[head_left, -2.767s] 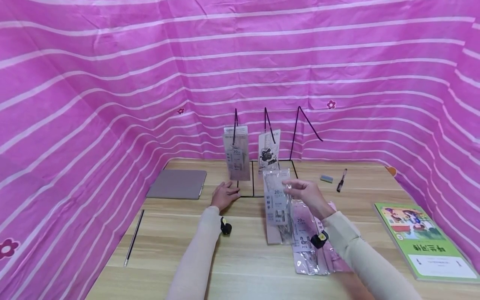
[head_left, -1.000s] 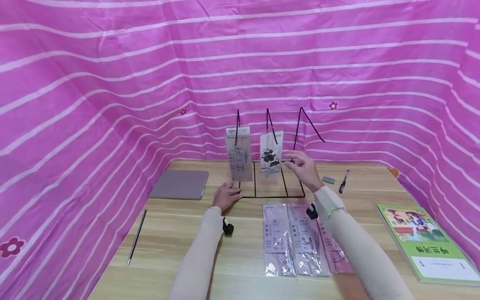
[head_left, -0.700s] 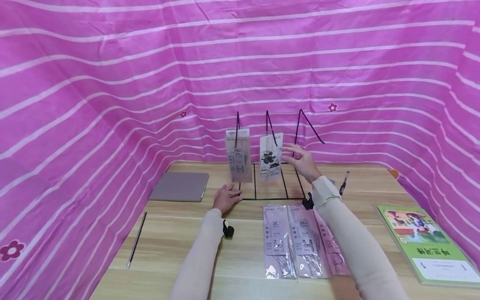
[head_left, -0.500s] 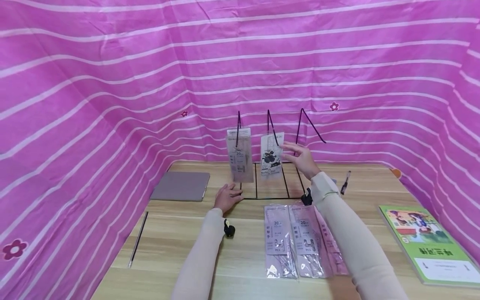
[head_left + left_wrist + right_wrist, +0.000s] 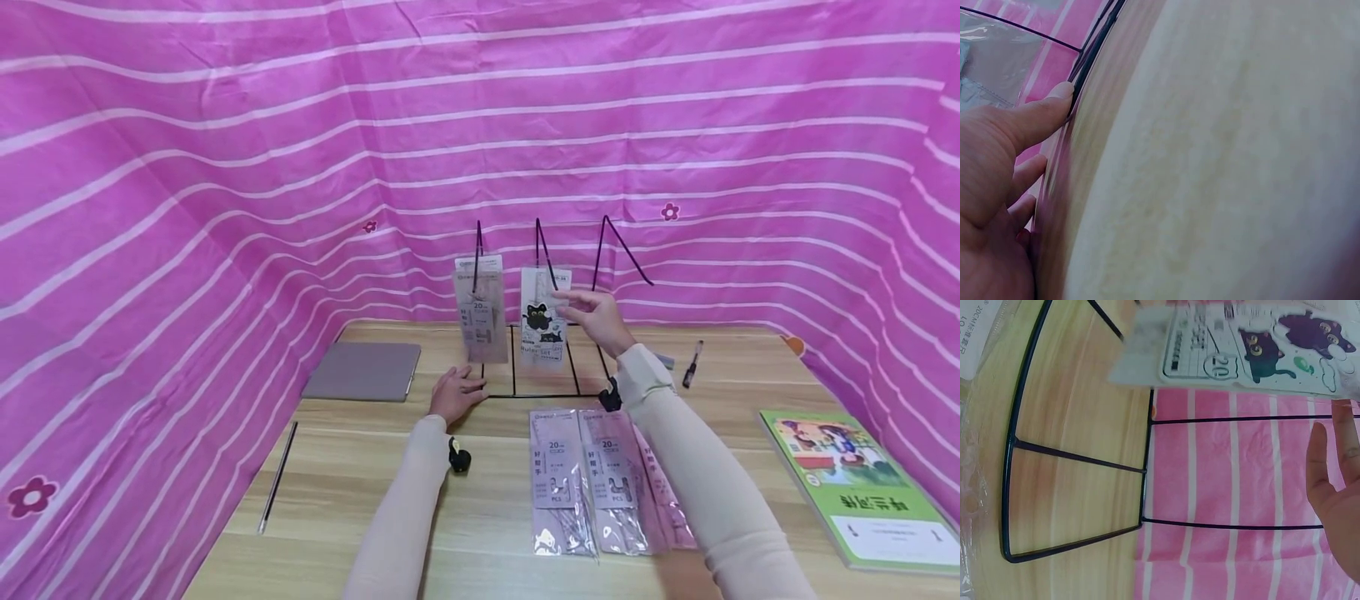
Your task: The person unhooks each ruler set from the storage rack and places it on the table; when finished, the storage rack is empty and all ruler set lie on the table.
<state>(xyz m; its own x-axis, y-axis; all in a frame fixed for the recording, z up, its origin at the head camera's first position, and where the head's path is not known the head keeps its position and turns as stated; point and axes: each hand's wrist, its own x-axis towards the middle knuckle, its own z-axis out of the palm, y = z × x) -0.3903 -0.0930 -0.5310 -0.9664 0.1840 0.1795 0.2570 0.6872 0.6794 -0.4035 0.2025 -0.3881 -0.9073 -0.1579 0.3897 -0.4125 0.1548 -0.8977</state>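
A black wire rack (image 5: pixel 514 367) with three hooks stands at the table's far side. From its middle hook hangs a ruler set packet (image 5: pixel 537 321) printed with black cats. My right hand (image 5: pixel 600 321) touches this packet's right edge with extended fingers; in the right wrist view the thumb (image 5: pixel 1317 453) stands apart from it. My left hand (image 5: pixel 456 395) rests at the rack's front left corner, its thumb (image 5: pixel 1047 115) against the black wire and the fingers loosely extended. Clear ruler packets (image 5: pixel 480 321) hang on the left hook. The right hook (image 5: pixel 628 250) bears nothing.
Three ruler packets (image 5: pixel 555 479) lie side by side nearer me, the rightmost partly under my right sleeve. A grey flat notebook (image 5: pixel 363 372) and a thin dark pencil-like stick (image 5: pixel 277 479) lie left. A pen (image 5: pixel 693 364) and green book (image 5: pixel 862 492) lie right.
The ruler packet my right hand held earlier now lies on the table. That hand moved up to the middle hook, where the cat packet has turned slightly. My left hand stays put.
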